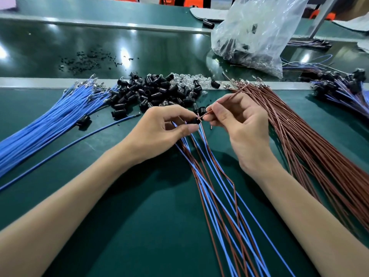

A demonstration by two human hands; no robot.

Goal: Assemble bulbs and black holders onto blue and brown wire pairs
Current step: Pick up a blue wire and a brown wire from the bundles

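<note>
Mixed wires (208,188) foremost; left hand (159,128) pinches black holder (193,121), right hand (243,124) pinches brown wire (234,95); plastic bag (255,27) holds holders (259,57).

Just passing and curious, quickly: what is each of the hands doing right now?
Left hand: closed, pinching a black holder.
Right hand: closed, pinching a brown wire by the holder.

1. One wide-angle camera, worn on the person's head, looks forward and down at the green table (129,216).
2. It sits close; its aim falls where the left hand (159,126) pinches a black holder (194,121) and the right hand (243,128) a brown wire (232,95).
3. The dark belt (139,47) lies toward 12 o'clock, a plastic bag (257,31) at 1 o'clock.
</note>
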